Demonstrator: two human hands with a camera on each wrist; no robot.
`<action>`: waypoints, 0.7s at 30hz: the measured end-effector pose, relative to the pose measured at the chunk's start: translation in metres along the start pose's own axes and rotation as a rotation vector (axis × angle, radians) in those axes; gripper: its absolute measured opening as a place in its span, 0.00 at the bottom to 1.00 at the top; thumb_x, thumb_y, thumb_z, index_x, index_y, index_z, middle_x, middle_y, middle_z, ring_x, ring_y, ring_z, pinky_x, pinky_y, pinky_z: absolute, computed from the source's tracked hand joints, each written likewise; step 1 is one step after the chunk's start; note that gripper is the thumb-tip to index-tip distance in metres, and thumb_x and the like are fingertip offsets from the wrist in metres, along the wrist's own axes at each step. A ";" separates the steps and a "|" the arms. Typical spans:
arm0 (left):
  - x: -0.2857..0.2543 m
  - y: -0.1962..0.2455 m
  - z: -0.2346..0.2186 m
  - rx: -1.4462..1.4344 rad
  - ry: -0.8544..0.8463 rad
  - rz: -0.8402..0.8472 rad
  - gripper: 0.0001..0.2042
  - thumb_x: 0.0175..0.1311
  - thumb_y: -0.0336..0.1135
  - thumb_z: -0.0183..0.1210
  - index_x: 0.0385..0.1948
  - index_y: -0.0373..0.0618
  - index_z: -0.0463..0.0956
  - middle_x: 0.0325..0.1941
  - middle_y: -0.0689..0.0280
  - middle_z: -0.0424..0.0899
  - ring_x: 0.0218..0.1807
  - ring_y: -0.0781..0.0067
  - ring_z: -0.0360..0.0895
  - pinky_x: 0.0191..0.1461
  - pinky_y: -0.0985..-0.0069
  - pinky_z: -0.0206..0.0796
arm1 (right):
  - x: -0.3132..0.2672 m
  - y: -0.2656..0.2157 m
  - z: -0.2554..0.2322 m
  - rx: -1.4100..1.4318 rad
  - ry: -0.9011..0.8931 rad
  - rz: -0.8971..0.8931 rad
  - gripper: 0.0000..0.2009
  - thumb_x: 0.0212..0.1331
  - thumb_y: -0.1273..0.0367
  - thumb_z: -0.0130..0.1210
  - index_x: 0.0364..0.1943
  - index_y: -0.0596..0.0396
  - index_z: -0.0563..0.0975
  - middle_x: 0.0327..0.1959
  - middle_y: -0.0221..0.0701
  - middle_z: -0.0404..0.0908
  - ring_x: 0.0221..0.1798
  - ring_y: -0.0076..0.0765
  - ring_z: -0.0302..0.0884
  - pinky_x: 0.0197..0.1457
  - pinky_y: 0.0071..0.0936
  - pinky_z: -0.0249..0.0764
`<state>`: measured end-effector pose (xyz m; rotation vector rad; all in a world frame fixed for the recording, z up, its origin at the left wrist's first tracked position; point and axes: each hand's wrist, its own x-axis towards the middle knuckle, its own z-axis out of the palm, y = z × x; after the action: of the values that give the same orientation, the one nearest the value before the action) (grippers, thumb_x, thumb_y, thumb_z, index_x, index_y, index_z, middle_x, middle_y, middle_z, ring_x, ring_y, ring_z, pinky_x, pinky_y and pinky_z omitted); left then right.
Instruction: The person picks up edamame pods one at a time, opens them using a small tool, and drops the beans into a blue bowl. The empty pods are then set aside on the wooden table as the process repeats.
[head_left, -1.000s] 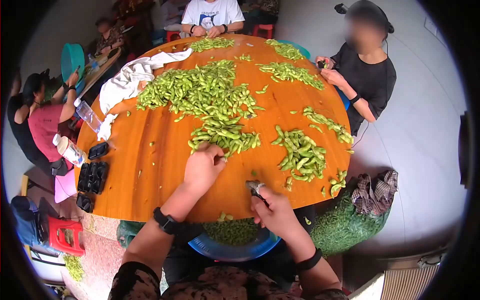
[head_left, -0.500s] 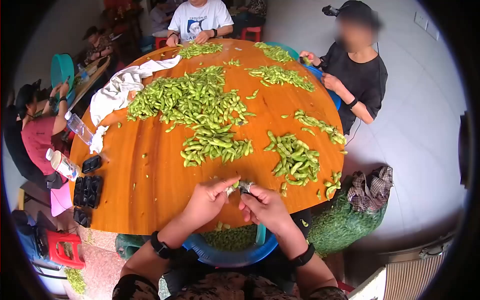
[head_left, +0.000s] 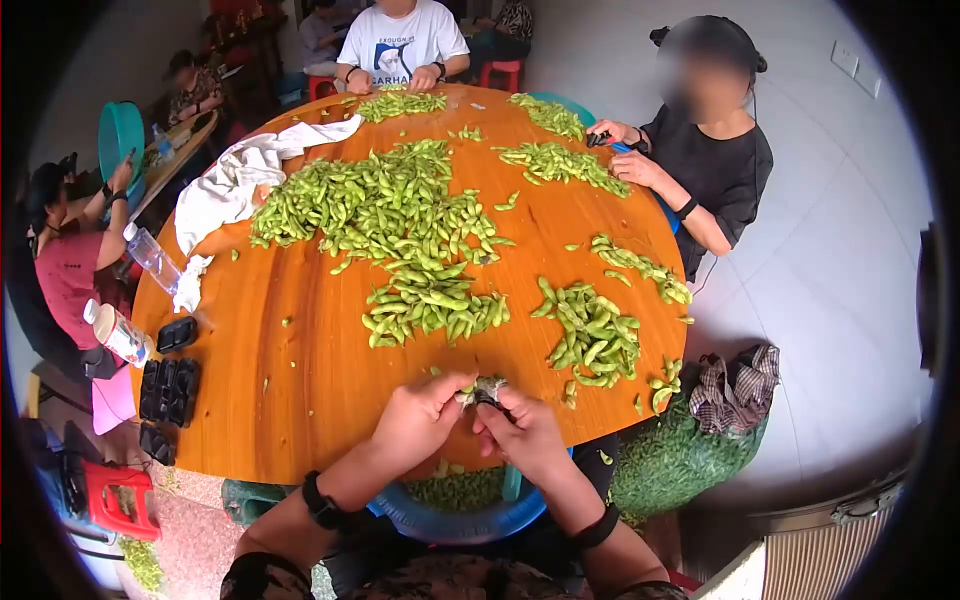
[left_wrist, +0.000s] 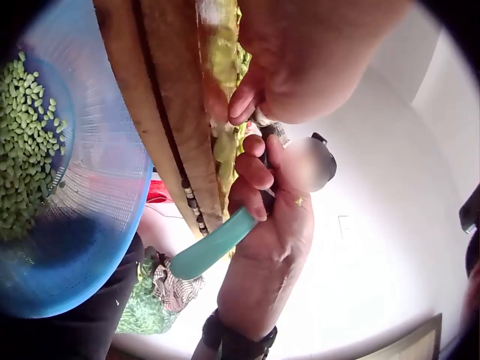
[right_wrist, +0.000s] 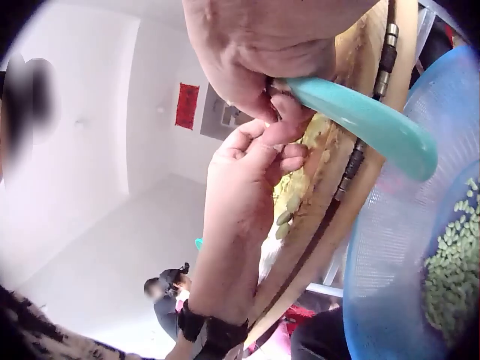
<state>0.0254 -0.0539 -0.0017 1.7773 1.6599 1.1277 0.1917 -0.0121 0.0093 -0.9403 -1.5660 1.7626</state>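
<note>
At the table's near edge my left hand (head_left: pixel 415 420) pinches a green soybean pod (head_left: pixel 466 392) between thumb and fingertips. My right hand (head_left: pixel 525 435) grips a teal-handled tool (left_wrist: pixel 214 244), its fingers curled round it; the handle juts out below the fist. The tool's working end is largely hidden between the hands, whose fingertips meet there. Just below is a blue basin (head_left: pixel 440 533), holding loose shelled beans (left_wrist: pixel 30 150). A small heap of pods (head_left: pixel 435 305) lies ahead of my left hand, and another heap (head_left: pixel 595 335) lies ahead of my right.
The wooden table (head_left: pixel 240 400) bears a big pod pile (head_left: pixel 375 195), a white cloth (head_left: pixel 225 190), bottles (head_left: pixel 122 335) and black cases (head_left: pixel 170 390) at left. People sit around it. A green sack (head_left: pixel 680 455) stands at right, a red stool (head_left: pixel 118 500) at left.
My left hand has come back from the near pod heap to meet the right hand, now with a pod. The right hand and tool have turned slightly toward it.
</note>
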 end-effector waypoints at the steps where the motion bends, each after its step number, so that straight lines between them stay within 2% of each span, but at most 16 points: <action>1: 0.001 0.001 -0.001 -0.127 -0.036 -0.069 0.14 0.58 0.23 0.55 0.47 0.42 0.74 0.37 0.58 0.83 0.35 0.58 0.83 0.39 0.71 0.75 | 0.001 0.002 0.000 0.041 -0.010 0.020 0.07 0.65 0.74 0.48 0.44 0.56 0.75 0.25 0.24 0.75 0.19 0.17 0.71 0.23 0.16 0.68; 4: 0.003 0.007 -0.004 -0.370 -0.080 -0.178 0.12 0.59 0.23 0.55 0.45 0.41 0.75 0.36 0.58 0.83 0.34 0.63 0.83 0.38 0.73 0.74 | 0.003 -0.003 -0.011 0.063 0.032 0.121 0.06 0.65 0.74 0.49 0.43 0.56 0.75 0.25 0.23 0.75 0.20 0.15 0.71 0.24 0.14 0.67; 5: 0.006 0.011 -0.005 -0.489 -0.096 -0.214 0.11 0.59 0.23 0.56 0.44 0.40 0.76 0.36 0.57 0.82 0.33 0.65 0.83 0.37 0.73 0.74 | 0.002 -0.008 -0.016 0.028 0.073 0.128 0.05 0.64 0.73 0.50 0.40 0.58 0.75 0.25 0.25 0.75 0.23 0.18 0.73 0.26 0.20 0.70; 6: 0.010 0.013 -0.012 -0.489 -0.093 -0.211 0.11 0.59 0.23 0.56 0.44 0.40 0.76 0.36 0.57 0.82 0.33 0.65 0.83 0.37 0.73 0.74 | 0.004 -0.007 -0.025 0.027 0.072 0.126 0.05 0.64 0.73 0.50 0.40 0.58 0.75 0.25 0.25 0.75 0.23 0.18 0.73 0.26 0.20 0.70; 8: 0.025 0.017 -0.031 0.049 0.110 0.012 0.11 0.58 0.22 0.55 0.44 0.39 0.76 0.36 0.56 0.80 0.33 0.59 0.81 0.38 0.69 0.73 | 0.008 0.000 -0.045 -0.400 0.238 -0.212 0.05 0.61 0.75 0.51 0.38 0.62 0.74 0.24 0.35 0.77 0.26 0.35 0.77 0.31 0.30 0.73; 9: 0.037 0.022 -0.041 0.153 0.143 0.097 0.11 0.57 0.22 0.55 0.42 0.39 0.76 0.36 0.56 0.78 0.34 0.56 0.80 0.38 0.67 0.73 | 0.007 0.001 -0.053 -0.400 0.236 -0.208 0.05 0.61 0.75 0.51 0.38 0.62 0.74 0.24 0.35 0.77 0.26 0.35 0.77 0.31 0.30 0.73; 10: 0.050 0.026 -0.050 0.259 0.179 0.184 0.11 0.56 0.21 0.54 0.41 0.38 0.76 0.36 0.55 0.76 0.34 0.53 0.78 0.39 0.65 0.73 | 0.007 -0.001 -0.061 -0.571 0.292 -0.238 0.05 0.59 0.76 0.51 0.38 0.62 0.74 0.26 0.41 0.76 0.29 0.44 0.77 0.33 0.33 0.72; 11: 0.061 0.020 -0.052 0.262 0.183 0.185 0.11 0.56 0.21 0.54 0.41 0.38 0.76 0.36 0.55 0.76 0.34 0.53 0.78 0.39 0.65 0.73 | 0.008 -0.003 -0.065 -0.741 0.349 -0.272 0.06 0.57 0.77 0.51 0.38 0.63 0.74 0.27 0.47 0.76 0.32 0.54 0.77 0.35 0.36 0.72; 12: 0.074 0.006 -0.050 0.384 0.167 0.232 0.13 0.55 0.21 0.54 0.42 0.39 0.76 0.38 0.56 0.76 0.36 0.51 0.78 0.40 0.64 0.72 | 0.007 -0.008 -0.064 -0.740 0.349 -0.278 0.06 0.57 0.77 0.51 0.38 0.63 0.74 0.27 0.47 0.76 0.32 0.54 0.77 0.35 0.36 0.72; 14: 0.088 -0.014 -0.045 0.508 0.151 0.281 0.14 0.53 0.20 0.54 0.43 0.40 0.76 0.39 0.56 0.76 0.38 0.49 0.77 0.41 0.64 0.72 | 0.003 -0.017 -0.060 -0.657 0.351 -0.317 0.08 0.55 0.78 0.50 0.39 0.62 0.74 0.29 0.53 0.75 0.34 0.63 0.72 0.33 0.37 0.71; 15: 0.092 -0.016 -0.045 0.587 0.063 0.259 0.14 0.53 0.21 0.54 0.43 0.40 0.76 0.40 0.56 0.76 0.38 0.49 0.77 0.41 0.62 0.71 | 0.005 -0.015 -0.060 -0.655 0.355 -0.319 0.08 0.55 0.78 0.50 0.39 0.62 0.74 0.29 0.53 0.75 0.34 0.63 0.72 0.33 0.37 0.71; 16: 0.094 -0.017 -0.045 0.665 -0.028 0.237 0.13 0.53 0.21 0.54 0.42 0.40 0.76 0.40 0.56 0.76 0.38 0.49 0.77 0.41 0.61 0.71 | 0.007 -0.011 -0.060 -0.708 0.345 -0.347 0.08 0.57 0.77 0.50 0.40 0.61 0.74 0.27 0.49 0.76 0.29 0.57 0.74 0.31 0.35 0.71; 17: 0.093 -0.018 -0.044 0.665 -0.036 0.241 0.13 0.53 0.21 0.54 0.42 0.40 0.76 0.40 0.56 0.76 0.38 0.49 0.77 0.41 0.61 0.71 | 0.007 -0.009 -0.059 -0.759 0.335 -0.371 0.08 0.58 0.76 0.50 0.41 0.61 0.74 0.24 0.45 0.76 0.25 0.51 0.76 0.28 0.33 0.71; 18: 0.089 -0.019 -0.042 0.645 -0.008 0.213 0.13 0.54 0.20 0.54 0.43 0.40 0.76 0.40 0.56 0.77 0.37 0.52 0.78 0.39 0.64 0.72 | 0.007 -0.007 -0.056 -0.756 0.343 -0.366 0.08 0.58 0.76 0.50 0.41 0.61 0.74 0.24 0.45 0.76 0.25 0.51 0.76 0.28 0.33 0.71; 20: 0.078 -0.008 -0.037 0.623 0.014 0.195 0.13 0.54 0.20 0.54 0.43 0.39 0.75 0.40 0.56 0.77 0.35 0.55 0.78 0.38 0.66 0.72 | 0.011 -0.013 -0.044 -0.295 0.226 -0.160 0.07 0.61 0.74 0.50 0.41 0.59 0.74 0.20 0.34 0.76 0.18 0.31 0.73 0.22 0.26 0.68; 21: 0.067 0.001 -0.032 0.343 0.033 0.133 0.13 0.56 0.19 0.53 0.43 0.39 0.75 0.41 0.58 0.79 0.33 0.63 0.78 0.36 0.71 0.72 | 0.011 -0.022 -0.039 -0.181 0.171 -0.065 0.07 0.65 0.71 0.50 0.42 0.58 0.75 0.21 0.25 0.74 0.17 0.15 0.68 0.19 0.18 0.64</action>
<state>-0.0040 0.0041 0.0344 2.1164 1.8671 0.9748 0.2163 0.0221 0.0280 -1.0834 -1.6448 1.4742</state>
